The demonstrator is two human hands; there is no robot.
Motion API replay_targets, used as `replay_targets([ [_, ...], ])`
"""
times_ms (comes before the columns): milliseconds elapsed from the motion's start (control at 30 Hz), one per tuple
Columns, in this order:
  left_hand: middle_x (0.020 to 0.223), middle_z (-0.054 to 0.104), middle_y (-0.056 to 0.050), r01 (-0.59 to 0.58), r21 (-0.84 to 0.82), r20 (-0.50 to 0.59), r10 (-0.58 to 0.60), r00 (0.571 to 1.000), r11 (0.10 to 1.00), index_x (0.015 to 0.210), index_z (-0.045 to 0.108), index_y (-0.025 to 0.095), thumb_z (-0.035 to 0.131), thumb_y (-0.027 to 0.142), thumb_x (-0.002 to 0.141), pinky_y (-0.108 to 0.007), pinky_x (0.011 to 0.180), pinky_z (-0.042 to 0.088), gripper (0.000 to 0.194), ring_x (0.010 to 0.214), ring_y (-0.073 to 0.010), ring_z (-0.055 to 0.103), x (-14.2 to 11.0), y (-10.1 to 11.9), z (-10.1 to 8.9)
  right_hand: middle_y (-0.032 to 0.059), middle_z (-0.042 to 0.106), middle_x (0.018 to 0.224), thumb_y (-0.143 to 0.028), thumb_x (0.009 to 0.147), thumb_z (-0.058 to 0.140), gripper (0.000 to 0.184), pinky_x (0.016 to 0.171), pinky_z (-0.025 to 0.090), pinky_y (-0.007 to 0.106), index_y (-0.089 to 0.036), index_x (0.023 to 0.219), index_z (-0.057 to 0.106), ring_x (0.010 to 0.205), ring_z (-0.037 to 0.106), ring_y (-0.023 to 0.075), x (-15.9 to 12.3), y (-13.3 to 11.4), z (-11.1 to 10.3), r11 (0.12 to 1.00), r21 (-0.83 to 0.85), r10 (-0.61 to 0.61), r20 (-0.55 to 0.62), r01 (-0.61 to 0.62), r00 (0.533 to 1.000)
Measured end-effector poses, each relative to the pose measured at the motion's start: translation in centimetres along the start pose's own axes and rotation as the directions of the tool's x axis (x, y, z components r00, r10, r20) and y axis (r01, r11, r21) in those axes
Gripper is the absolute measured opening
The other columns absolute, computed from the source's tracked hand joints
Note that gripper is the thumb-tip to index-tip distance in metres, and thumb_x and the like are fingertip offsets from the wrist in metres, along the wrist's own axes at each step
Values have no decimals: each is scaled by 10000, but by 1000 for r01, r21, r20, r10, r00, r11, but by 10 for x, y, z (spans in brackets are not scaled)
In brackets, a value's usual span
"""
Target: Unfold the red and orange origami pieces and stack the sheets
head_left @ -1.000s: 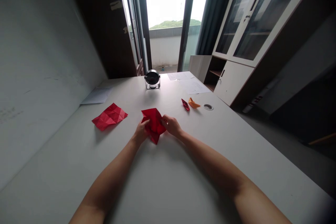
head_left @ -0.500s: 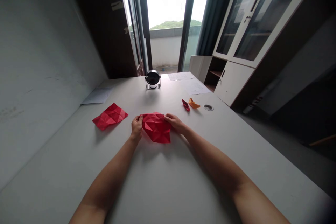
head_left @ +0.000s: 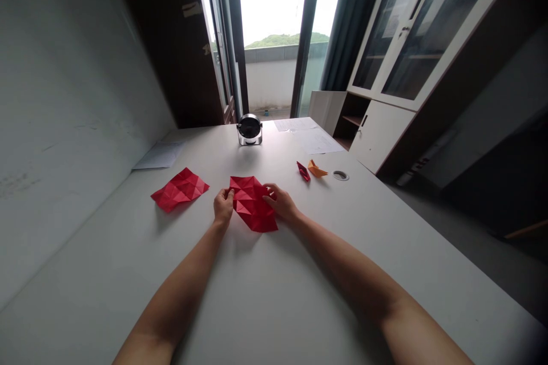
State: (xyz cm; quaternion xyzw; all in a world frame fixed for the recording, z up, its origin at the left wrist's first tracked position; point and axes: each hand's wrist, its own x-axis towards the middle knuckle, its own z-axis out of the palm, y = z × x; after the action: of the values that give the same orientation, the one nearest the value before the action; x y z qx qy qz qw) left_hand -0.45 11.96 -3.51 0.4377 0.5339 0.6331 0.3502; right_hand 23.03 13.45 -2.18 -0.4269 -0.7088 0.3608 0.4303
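Observation:
A creased sheet of red origami paper (head_left: 252, 208) is spread between my two hands over the white table. My left hand (head_left: 223, 205) pinches its left edge between thumb and fingers. At the right edge my right hand (head_left: 280, 202) has its curled fingers on the paper, with thumb and forefinger slightly parted along the rim. Fold lines cross the sheet, and its lower right corner points toward me. To the left lies a second creased red sheet (head_left: 180, 190), untouched.
A small red paper boat (head_left: 303, 171) and an orange paper boat (head_left: 317, 169) stand right of my hands, beside a round cable hole (head_left: 340, 175). Farther back are a round black device on a metal stand (head_left: 249, 129) and white papers (head_left: 319, 141). A wall borders the left side.
The top part of the red sheet, folded over before, now lies opened outward. My right hand has shifted slightly left and its fingers have loosened; my left hand keeps its pinch.

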Motion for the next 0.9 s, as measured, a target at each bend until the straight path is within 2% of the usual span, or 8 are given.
replay_targets([
  [67, 758, 656, -29, 12, -3, 7, -12, 1000, 1000, 828, 653, 171, 703, 458, 819, -225, 605, 425, 291, 658, -143, 566, -1, 1, 0, 11, 680, 859, -378, 844, 607, 198, 656, 488, 268, -237, 970, 666, 711, 597, 154, 2, 3, 2, 1000, 9, -11, 5, 11, 1000],
  [200, 738, 660, -29, 22, -11, 18, -22, 1000, 1000, 806, 659, 176, 721, 426, 807, -239, 619, 425, 257, 655, -154, 568, -3, 5, 2, 16, 652, 857, -393, 818, 606, 192, 716, 497, 275, -205, 795, 636, 775, 597, 161, 6, 10, 4, 998, 44, -40, -22, 41, 999],
  [267, 729, 660, -26, 19, -9, 18, -19, 1000, 1000, 808, 664, 181, 717, 411, 811, -247, 630, 425, 236, 665, -163, 575, -3, 6, 2, 19, 645, 882, -408, 813, 597, 203, 720, 500, 278, -205, 797, 613, 796, 596, 166, 9, 12, 2, 995, 102, -8, -64, 15, 998],
  [333, 720, 656, -23, 14, 15, 8, -14, 1000, 1000, 805, 665, 184, 713, 400, 815, -249, 637, 423, 222, 669, -166, 577, -2, 6, 1, 10, 627, 824, -443, 820, 574, 235, 673, 494, 271, -209, 804, 570, 745, 582, 160, 11, 13, -1, 977, 205, 84, -101, -62, 991],
  [467, 735, 661, -25, -1, 94, 1, 1, 1000, 996, 789, 657, 180, 710, 400, 820, -237, 621, 410, 229, 648, -150, 562, 2, 5, -3, -24, 562, 690, -506, 806, 565, 302, 566, 449, 243, -215, 806, 481, 605, 511, 130, 15, 13, -7, 888, 426, 247, -131, -170, 960],
  [633, 744, 656, -27, 17, 6, 18, -17, 1000, 1000, 806, 644, 175, 714, 426, 820, -224, 599, 402, 261, 640, -145, 555, 1, 5, -3, -41, 560, 653, -546, 800, 582, 345, 493, 414, 227, -222, 842, 472, 540, 495, 119, 15, 13, -6, 814, 538, 334, -126, -218, 934],
  [733, 754, 645, -24, 20, -3, 23, -20, 1000, 1000, 813, 634, 177, 696, 441, 836, -221, 594, 401, 272, 642, -141, 548, 0, 5, -2, -20, 622, 686, -548, 781, 643, 368, 505, 457, 239, -222, 871, 500, 569, 564, 139, 13, 9, -5, 793, 560, 344, -84, -241, 935],
  [900, 771, 646, -30, 33, -40, 21, -32, 999, 999, 850, 641, 183, 696, 438, 832, -233, 611, 414, 261, 658, -152, 561, -2, 8, 0, 68, 734, 932, -505, 755, 731, 403, 708, 579, 326, -197, 993, 625, 823, 692, 227, 8, 0, -6, 780, 587, 262, 6, -216, 965],
])
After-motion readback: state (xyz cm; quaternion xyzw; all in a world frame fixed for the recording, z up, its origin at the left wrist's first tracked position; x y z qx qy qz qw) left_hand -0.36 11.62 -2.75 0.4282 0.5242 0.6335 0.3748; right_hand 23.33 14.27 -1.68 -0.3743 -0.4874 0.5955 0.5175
